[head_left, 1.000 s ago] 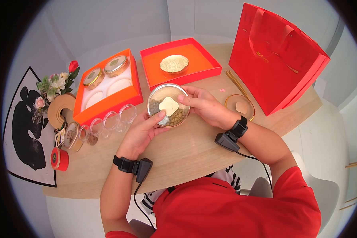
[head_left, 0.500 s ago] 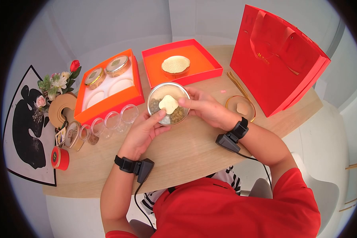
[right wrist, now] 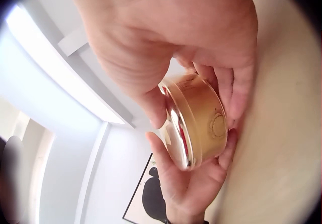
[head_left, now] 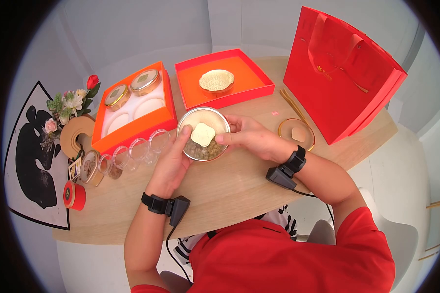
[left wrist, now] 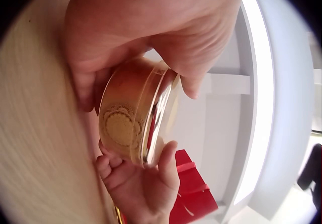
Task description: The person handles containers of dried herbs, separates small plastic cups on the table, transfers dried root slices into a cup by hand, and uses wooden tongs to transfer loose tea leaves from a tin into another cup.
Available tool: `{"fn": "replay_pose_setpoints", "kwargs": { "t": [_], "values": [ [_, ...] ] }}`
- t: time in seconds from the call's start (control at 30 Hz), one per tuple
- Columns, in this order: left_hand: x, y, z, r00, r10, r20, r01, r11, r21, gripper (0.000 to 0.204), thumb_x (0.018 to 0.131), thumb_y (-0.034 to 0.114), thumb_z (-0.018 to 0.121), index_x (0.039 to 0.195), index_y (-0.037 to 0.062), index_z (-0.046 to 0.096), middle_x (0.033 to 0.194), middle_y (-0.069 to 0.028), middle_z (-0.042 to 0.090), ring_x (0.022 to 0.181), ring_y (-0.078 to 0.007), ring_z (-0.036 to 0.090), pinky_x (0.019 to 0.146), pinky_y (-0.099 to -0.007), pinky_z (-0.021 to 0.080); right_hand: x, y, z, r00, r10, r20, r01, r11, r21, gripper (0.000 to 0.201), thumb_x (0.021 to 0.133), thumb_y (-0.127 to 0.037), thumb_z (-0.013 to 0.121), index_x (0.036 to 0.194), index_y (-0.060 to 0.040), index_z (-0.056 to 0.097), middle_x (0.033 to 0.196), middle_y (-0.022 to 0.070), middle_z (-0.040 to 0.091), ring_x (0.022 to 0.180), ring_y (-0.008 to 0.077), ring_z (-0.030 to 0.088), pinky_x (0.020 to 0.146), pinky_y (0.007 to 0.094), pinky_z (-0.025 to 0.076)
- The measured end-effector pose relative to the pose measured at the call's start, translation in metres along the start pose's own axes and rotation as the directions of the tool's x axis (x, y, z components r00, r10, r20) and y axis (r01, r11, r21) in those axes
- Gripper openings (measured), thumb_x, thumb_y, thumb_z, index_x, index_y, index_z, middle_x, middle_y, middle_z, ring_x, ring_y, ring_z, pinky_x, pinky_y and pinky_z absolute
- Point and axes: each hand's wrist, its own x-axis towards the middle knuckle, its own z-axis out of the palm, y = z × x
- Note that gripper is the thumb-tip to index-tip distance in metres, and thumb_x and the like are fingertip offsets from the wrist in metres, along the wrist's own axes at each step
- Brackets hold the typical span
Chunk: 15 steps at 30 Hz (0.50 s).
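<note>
just now the round jar [head_left: 204, 134] has come slightly nearer the body, and the left thumb [head_left: 185, 133] has moved from the label's lower edge to the lid's left rim; that suggests adjusting the hold, not setting down. the left hand [head_left: 170, 163] and the right hand [head_left: 254, 138] both curl round the jar's sides, thumbs at its top, above the counter [head_left: 239, 183]. brownish-green pieces [head_left: 208, 151] show through the clear lid, though too small to identify. an orange box [head_left: 144, 129] holds two gold-lidded jars [head_left: 145, 81]; a gold-topped object [head_left: 216, 80] sits in a shallow red tray [head_left: 247, 78].
</note>
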Motion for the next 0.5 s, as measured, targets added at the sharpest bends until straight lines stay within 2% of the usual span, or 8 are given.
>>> {"fn": "replay_pose_setpoints", "kwargs": {
  "t": [0.1,0.2,0.27,0.5],
  "values": [
    [0.0005,0.0015,-0.0005,1.0,-0.002,0.014,0.002,1.0,0.017,0.054,0.115,0.046,0.055,0.155,0.0091,0.052,0.153,-0.0057,0.062,0.138,-0.0185,0.062,0.115,-0.0401,0.053,0.0009,0.0001,-0.0015,0.998,0.062,0.029,-0.063,0.998,0.023,0.073,0.095,-0.032,0.087,0.152,-0.001,0.054,0.128,0.0086,0.074,0.116,0.0157,0.069,0.096,0.032,0.056],
    [-0.0012,0.0014,0.0023,0.999,0.032,0.005,-0.032,0.999,-0.005,0.048,0.115,0.04,0.058,0.149,0.0056,0.058,0.144,-0.0071,0.067,0.129,-0.0168,0.067,0.108,-0.0359,0.058,0.0011,0.0016,-0.0023,0.997,0.056,0.057,-0.059,0.997,0.053,0.076,0.094,-0.03,0.087,0.154,-0.0008,0.051,0.131,0.009,0.073,0.117,0.0163,0.069,0.096,0.032,0.056],
    [-0.0013,0.0001,0.0016,0.999,0.038,0.004,-0.038,0.999,0.002,0.048,0.115,0.04,0.058,0.148,0.0054,0.058,0.143,-0.0069,0.068,0.129,-0.0165,0.068,0.108,-0.0357,0.058,0.0002,0.0041,-0.0043,0.993,-0.014,0.121,0.013,1.0,0.006,0.077,0.092,-0.025,0.088,0.154,-0.0008,0.05,0.133,0.0092,0.072,0.119,0.0167,0.068,0.098,0.033,0.057],
    [-0.0033,0.0009,0.0041,0.998,0.055,0.004,-0.055,0.998,0.021,0.048,0.114,0.041,0.059,0.146,0.0051,0.06,0.142,-0.0063,0.068,0.128,-0.0158,0.068,0.107,-0.0363,0.057,-0.0027,-0.0036,-0.0032,0.993,0.0,0.116,0.003,0.999,-0.032,0.076,0.089,-0.015,0.09,0.152,-0.0007,0.051,0.13,0.0103,0.073,0.117,0.0175,0.07,0.1,0.0343,0.058]
  ]
}}
